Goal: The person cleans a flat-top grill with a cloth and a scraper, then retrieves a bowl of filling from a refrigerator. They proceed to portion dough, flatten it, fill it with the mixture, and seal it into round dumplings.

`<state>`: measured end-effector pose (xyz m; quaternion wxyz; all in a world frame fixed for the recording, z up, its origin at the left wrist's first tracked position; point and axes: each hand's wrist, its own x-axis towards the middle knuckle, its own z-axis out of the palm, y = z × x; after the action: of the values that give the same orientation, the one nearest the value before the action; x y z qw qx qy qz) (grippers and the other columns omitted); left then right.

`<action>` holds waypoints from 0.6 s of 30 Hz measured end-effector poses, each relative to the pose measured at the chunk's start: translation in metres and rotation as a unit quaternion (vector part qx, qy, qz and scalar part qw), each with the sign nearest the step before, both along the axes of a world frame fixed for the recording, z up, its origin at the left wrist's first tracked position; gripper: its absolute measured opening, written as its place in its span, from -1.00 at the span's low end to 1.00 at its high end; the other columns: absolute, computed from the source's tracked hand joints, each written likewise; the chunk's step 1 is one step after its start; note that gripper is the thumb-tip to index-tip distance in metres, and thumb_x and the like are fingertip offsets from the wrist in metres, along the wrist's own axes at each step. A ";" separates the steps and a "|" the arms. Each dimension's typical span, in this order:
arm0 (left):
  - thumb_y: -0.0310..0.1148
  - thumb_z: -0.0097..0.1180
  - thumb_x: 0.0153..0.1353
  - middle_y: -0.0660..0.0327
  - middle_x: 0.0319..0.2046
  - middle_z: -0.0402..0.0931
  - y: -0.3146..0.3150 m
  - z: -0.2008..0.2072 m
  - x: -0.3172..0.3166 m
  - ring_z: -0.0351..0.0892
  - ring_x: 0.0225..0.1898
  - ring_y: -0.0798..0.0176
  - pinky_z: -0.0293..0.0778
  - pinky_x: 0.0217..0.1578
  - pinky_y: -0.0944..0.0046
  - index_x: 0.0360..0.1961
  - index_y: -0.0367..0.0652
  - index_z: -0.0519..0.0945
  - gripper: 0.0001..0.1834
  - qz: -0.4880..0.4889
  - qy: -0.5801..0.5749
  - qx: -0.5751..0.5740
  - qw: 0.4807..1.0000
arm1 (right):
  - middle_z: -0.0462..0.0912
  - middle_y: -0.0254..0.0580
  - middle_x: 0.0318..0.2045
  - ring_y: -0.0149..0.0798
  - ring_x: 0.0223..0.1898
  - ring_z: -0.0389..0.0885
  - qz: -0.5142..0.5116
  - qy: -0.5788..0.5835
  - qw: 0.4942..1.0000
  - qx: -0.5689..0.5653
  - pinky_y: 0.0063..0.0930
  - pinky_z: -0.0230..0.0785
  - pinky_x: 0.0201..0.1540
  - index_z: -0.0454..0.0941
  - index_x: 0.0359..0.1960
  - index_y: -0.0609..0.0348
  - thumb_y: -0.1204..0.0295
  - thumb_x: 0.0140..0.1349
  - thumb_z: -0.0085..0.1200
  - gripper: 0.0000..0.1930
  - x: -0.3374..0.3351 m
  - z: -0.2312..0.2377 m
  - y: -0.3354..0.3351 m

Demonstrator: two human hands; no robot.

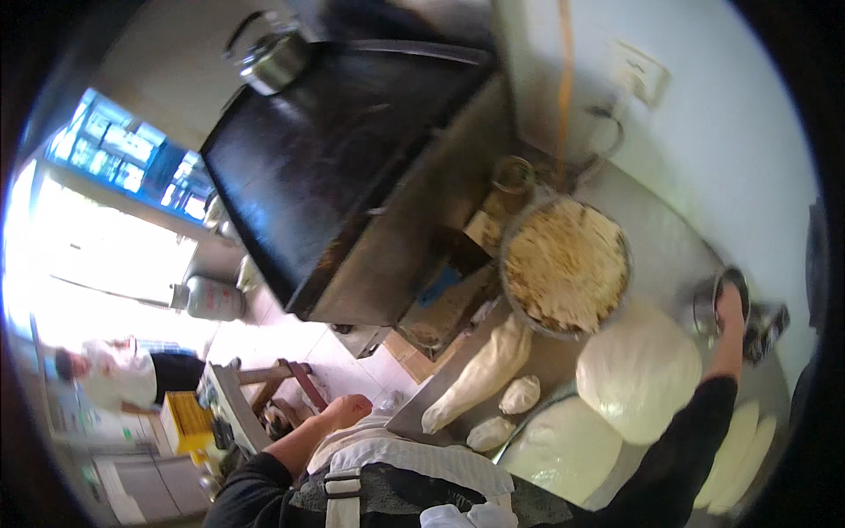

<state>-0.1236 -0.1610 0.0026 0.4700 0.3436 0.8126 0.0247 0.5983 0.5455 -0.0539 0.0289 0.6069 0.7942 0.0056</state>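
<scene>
With the right hand (730, 306) inside the metal container (705, 311) on the tabletop (656, 238), right of the dough round (639, 374), retrieval appears underway, next requiring clear withdrawal; neither its grip nor the left hand's (345, 411) can be determined.

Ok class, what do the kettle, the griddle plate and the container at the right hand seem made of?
Kettle: probably polished stainless steel, from its bright silvery highlights. Griddle plate: likely iron or steel, smooth, given its dark sheen. Container: apparently shiny metal; its wall looks silvery.
</scene>
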 end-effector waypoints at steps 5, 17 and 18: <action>-0.18 0.10 0.22 0.13 -0.22 0.65 -0.009 0.011 -0.007 0.64 -0.17 0.11 0.53 -0.11 0.17 -0.18 -0.10 0.66 -0.72 -0.009 -0.020 0.033 0.999 | 0.66 -0.23 -0.27 -0.23 -0.23 0.65 -0.380 0.593 0.673 -0.227 -0.45 0.56 -0.32 0.57 -0.16 0.13 0.39 0.31 0.04 -0.85 0.041 0.033 -0.035; -0.10 0.09 0.20 0.08 -0.23 0.68 -0.069 -0.077 -0.083 0.66 -0.18 0.05 0.53 -0.10 0.11 -0.18 -0.10 0.67 -0.67 -0.058 -0.035 0.073 0.995 | 0.48 -0.10 0.13 -0.22 0.13 0.49 0.028 0.777 0.590 -0.217 -0.34 0.37 0.18 0.29 0.24 0.23 0.57 0.27 0.01 -0.52 -0.241 0.305 -0.128; -0.11 0.09 0.20 0.08 -0.24 0.68 -0.072 -0.084 -0.093 0.65 -0.17 0.04 0.53 -0.10 0.10 -0.19 -0.09 0.67 -0.67 -0.050 -0.048 0.091 0.993 | 0.48 -0.12 0.15 -0.23 0.14 0.49 0.041 0.751 0.623 -0.217 -0.32 0.36 0.19 0.30 0.25 0.23 0.54 0.29 0.01 -0.53 -0.302 0.331 -0.137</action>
<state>-0.2167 -0.2331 -0.0815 0.4759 0.4233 0.7655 0.0918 0.2966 0.4089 0.2775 -0.4469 0.3434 0.5425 -0.6230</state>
